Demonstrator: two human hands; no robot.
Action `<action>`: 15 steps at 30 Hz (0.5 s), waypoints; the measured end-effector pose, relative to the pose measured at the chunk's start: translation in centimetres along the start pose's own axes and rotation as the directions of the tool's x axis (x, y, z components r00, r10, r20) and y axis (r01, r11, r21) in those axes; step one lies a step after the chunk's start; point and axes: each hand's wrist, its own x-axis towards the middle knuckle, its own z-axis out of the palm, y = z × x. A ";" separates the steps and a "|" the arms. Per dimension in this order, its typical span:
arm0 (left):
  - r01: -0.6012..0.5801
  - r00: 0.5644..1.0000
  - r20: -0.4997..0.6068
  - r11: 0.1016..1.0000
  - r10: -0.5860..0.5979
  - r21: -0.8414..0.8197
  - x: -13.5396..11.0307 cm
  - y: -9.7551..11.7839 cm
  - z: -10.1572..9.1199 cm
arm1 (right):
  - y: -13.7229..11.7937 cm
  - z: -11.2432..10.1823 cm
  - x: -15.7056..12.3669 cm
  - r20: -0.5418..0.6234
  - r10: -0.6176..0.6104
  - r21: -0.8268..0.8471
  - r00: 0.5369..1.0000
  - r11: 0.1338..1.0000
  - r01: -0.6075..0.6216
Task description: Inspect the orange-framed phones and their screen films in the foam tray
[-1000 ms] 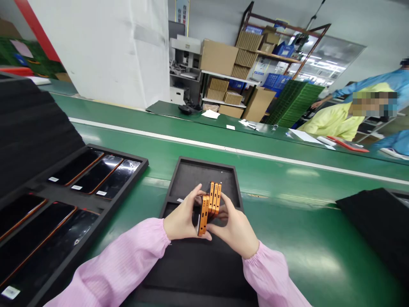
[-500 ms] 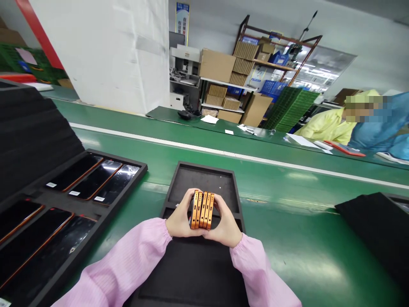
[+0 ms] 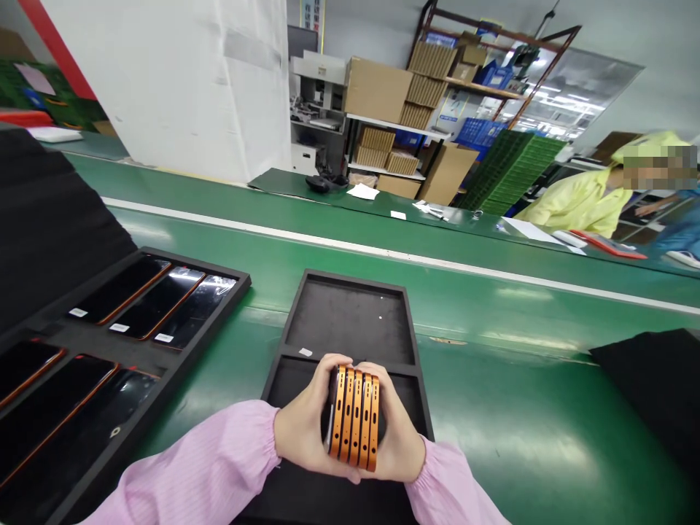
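Between my two hands stands a stack of several orange-edged smartphones (image 3: 355, 417), on edge side by side, with their port ends toward me. My left hand (image 3: 309, 423) wraps the stack's left side and my right hand (image 3: 398, 430) its right side; the fingertips behind are partly hidden. Beneath them lies a black foam tray (image 3: 350, 310) with recessed compartments, its near part covered by my hands and sleeves. A small white label (image 3: 305, 352) sits by the tray's divider.
At left, another black foam tray (image 3: 243, 281) holds several phones lying flat, beside a black foam stack (image 3: 49, 211). More black foam (image 3: 650, 386) lies at right on the green bench (image 3: 508, 379). Across the bench are a person in yellow (image 3: 580, 204) and part of another in blue.
My hands and the phone stack have come closer and lower in view, uncovering more of the tray's far compartment. The camera view has shifted slightly; the grip stays closed.
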 end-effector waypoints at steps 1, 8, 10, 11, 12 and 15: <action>0.002 1.000 0.013 1.000 -0.002 0.006 0.1 0.2 0.0 | -0.1 0.0 0.0 0.003 -0.003 -0.013 1.000 1.000 0.003; -0.102 0.994 -0.025 0.991 0.105 0.085 -0.2 1.4 0.3 | -1.2 0.4 -0.7 -0.055 -0.020 -0.070 0.998 0.997 0.016; -0.167 0.986 -0.006 0.982 0.168 0.090 -0.3 1.4 0.5 | -1.3 0.5 -0.9 -0.077 -0.057 -0.084 0.995 0.995 0.051; -0.205 0.979 0.011 0.975 0.205 0.091 -0.3 1.4 0.5 | -1.3 0.5 -1.0 -0.085 -0.075 -0.093 0.994 0.993 0.067; -0.236 0.972 0.029 0.968 0.234 0.091 -0.3 1.4 0.5 | -1.3 0.5 -1.1 -0.093 -0.089 -0.106 0.992 0.991 0.079; -0.220 0.975 0.044 0.972 0.217 0.086 -0.1 1.5 0.4 | -1.0 0.5 -1.2 -0.109 -0.081 -0.129 0.991 0.989 0.066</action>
